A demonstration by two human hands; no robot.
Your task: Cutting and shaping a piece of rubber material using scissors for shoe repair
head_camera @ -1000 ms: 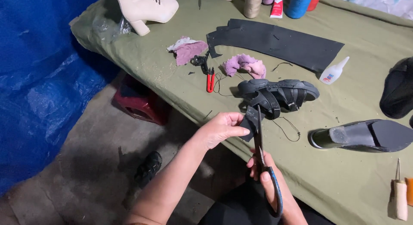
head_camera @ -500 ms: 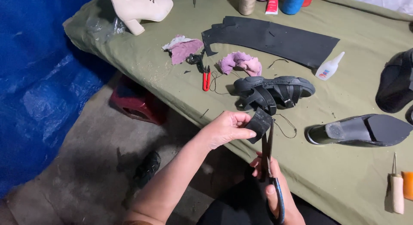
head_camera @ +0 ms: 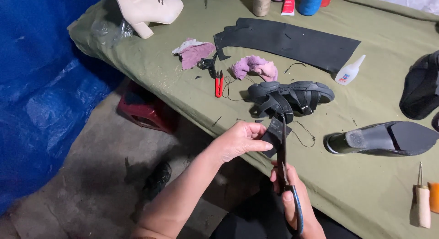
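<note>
Left hand (head_camera: 238, 140) pinched on small black rubber piece (head_camera: 274, 136), centre frame just off table edge (head_camera: 192, 113), held out flat for blades. Right hand (head_camera: 292, 202) closed through scissors (head_camera: 284, 175) handles lower centre, blades up along piece edge. Black sandal (head_camera: 290, 98) just above; black sheet (head_camera: 292, 40) upper centre; red snips (head_camera: 219, 83) left of sandal.
</note>
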